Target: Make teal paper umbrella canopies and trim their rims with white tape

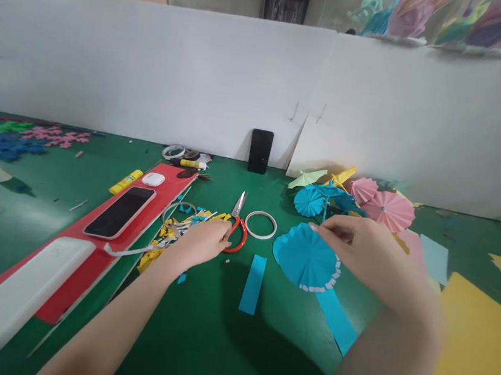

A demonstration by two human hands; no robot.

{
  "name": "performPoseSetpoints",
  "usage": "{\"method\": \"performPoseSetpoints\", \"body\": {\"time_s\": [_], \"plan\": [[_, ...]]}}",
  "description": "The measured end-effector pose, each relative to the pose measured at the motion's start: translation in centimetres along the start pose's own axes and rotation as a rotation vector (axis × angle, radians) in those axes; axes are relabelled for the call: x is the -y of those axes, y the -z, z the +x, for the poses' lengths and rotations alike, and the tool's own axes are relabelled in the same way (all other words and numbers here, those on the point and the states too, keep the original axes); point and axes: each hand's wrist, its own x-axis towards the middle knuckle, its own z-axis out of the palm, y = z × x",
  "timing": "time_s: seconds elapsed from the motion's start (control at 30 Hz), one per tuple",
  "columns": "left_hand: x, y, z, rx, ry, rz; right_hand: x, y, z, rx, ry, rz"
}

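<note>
My left hand [208, 238] is closed at the red handle of a pair of scissors [238, 235], which lies with its blades pointing away from me; one handle loop is partly hidden by my fingers. With pinched fingertips, my right hand [358, 240] is at the upper edge of a round, pleated blue paper disc [306, 258]. Short white pieces line the disc's lower right edge. Under it a blue paper strip [337, 321] sticks out. A shorter blue strip [252, 285] and a roll of white tape [261, 225] lie between my hands.
Yellow and blue scraps [155, 252] lie beside my left wrist. On a red sheet [72, 263] rest a phone [120, 212] and a long white device [18, 293]. Small paper umbrellas [387, 210] stand at the back right, yellow paper [481, 350] nearer. A white panel [155, 72] closes the back.
</note>
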Motion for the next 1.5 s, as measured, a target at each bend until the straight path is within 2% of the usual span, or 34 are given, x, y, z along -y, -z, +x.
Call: {"method": "performPoseSetpoints", "body": {"time_s": [0.13,0.23,0.37,0.47,0.53,0.67,0.73,0.87,1.07,1.23,1.3,1.4,1.5], "plan": [[0.2,-0.6,0.5,0.005,0.017,-0.008,0.2,-0.1,-0.1,0.078,0.035,-0.083],[0.8,-0.3,0.6,-0.020,0.028,-0.023,0.3,-0.4,0.1,0.159,0.029,-0.104],[2.0,0.8,0.4,-0.082,0.041,-0.031,0.9,-1.7,1.1,0.349,0.041,-0.051],[2.1,0.7,0.0,-0.038,-0.015,-0.002,1.5,-2.9,1.7,0.409,0.078,-0.023],[1.5,-0.4,-0.3,-0.044,-0.023,0.049,1.9,-3.4,1.8,0.429,0.095,-0.015],[0.2,-4.0,-1.1,-0.285,0.119,0.206,2.4,-3.7,1.8,0.436,0.094,-0.025],[0.0,-5.6,-1.4,-0.359,0.176,0.253,2.4,-3.7,1.8,0.440,0.090,-0.033],[0.5,-7.0,-1.6,-0.404,0.201,0.291,2.4,-3.6,1.7,0.444,0.093,-0.040],[2.4,-6.1,-2.3,-0.394,0.187,0.264,2.2,-3.6,1.5,0.427,0.092,-0.046],[5.4,-3.7,-3.2,-0.386,0.204,0.143,2.2,-3.8,1.7,0.439,0.081,-0.059],[5.8,-2.8,-3.4,-0.409,0.234,0.115,2.3,-3.9,1.7,0.451,0.076,-0.059],[4.6,-3.1,-3.4,-0.470,0.267,0.118,2.6,-4.1,1.8,0.466,0.072,-0.060],[2.2,-5.1,-3.0,-0.508,0.250,0.164,2.8,-4.3,1.9,0.472,0.072,-0.066]]}}
